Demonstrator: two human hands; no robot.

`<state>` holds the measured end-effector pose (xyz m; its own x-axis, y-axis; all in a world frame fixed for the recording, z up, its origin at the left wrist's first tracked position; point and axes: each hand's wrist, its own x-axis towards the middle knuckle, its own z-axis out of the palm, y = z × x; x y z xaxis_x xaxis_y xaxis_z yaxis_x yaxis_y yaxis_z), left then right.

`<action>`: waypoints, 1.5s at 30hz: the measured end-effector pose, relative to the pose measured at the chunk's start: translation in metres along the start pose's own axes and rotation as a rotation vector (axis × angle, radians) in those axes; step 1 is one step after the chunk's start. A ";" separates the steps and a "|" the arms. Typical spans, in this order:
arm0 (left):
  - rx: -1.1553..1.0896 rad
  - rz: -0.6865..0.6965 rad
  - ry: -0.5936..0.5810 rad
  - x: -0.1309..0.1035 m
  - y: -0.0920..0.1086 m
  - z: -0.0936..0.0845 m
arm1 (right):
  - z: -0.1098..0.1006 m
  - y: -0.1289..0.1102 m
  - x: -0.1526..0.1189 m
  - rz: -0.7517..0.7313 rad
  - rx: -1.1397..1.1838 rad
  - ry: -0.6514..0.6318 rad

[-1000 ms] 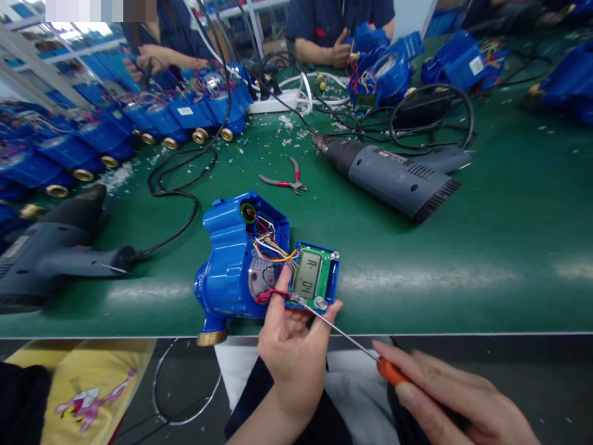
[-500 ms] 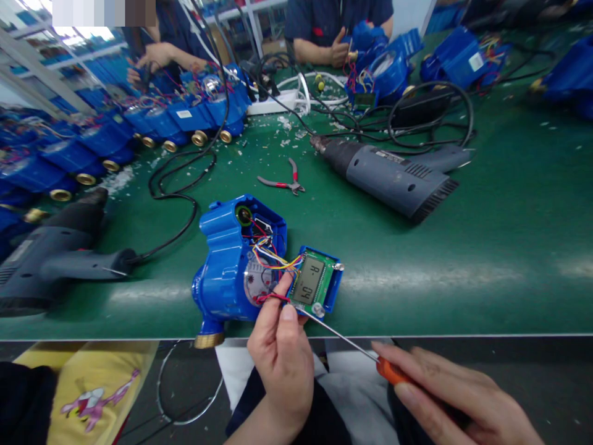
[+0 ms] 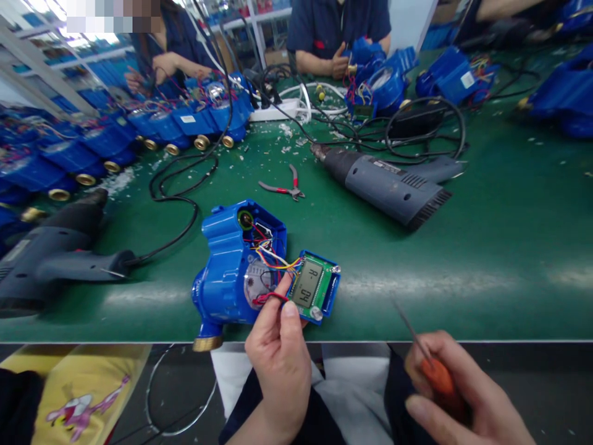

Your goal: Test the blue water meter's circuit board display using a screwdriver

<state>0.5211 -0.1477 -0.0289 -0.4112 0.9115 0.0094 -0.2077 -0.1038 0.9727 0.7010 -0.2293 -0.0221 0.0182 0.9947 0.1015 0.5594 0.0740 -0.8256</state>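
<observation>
Blue plastic water-meter housing (image 3: pixel 225 272), brass-threaded, near the green desk (image 3: pixel 463 247) edge. Left hand (image 3: pixel 278 352): fingers pinch its green LCD circuit board (image 3: pixel 312 285), wired to the housing. Right hand (image 3: pixel 456 392): fingers clamped on orange-handled screwdriver (image 3: pixel 428 364), tip raised, apart from the board.

A long bench topped with a green mat (image 3: pixel 486 247) carries an opened blue plastic meter housing (image 3: pixel 227 272) near its front edge, two grey heat guns, one at the left (image 3: pixel 55 253) and one at centre right (image 3: pixel 389 188), red-handled pliers (image 3: pixel 283 187), coiled black cables (image 3: pixel 178 185), a white power strip (image 3: pixel 278 109), scattered white scraps (image 3: pixel 287 133), and rows of blue brass-fitted meters (image 3: pixel 139 133).
</observation>
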 end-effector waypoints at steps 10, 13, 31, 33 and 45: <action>0.004 -0.085 -0.013 0.004 0.002 -0.003 | 0.027 -0.079 0.089 -0.190 -0.087 -0.076; 0.065 -0.097 -0.009 0.005 0.000 -0.005 | 0.033 -0.086 0.094 -0.246 -0.282 -0.144; -0.042 -0.127 -0.048 0.006 -0.012 -0.010 | 0.042 -0.077 0.104 -0.487 -0.530 -0.156; -0.055 -0.116 -0.093 0.006 -0.013 -0.011 | 0.043 -0.077 0.104 -0.502 -0.536 -0.152; -0.110 0.006 -0.221 0.000 -0.026 -0.016 | 0.040 -0.082 0.116 -0.395 -0.540 -0.376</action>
<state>0.5122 -0.1513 -0.0581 -0.2111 0.9744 0.0776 -0.3058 -0.1413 0.9415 0.6236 -0.1170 0.0354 -0.4966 0.8661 0.0574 0.7946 0.4802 -0.3714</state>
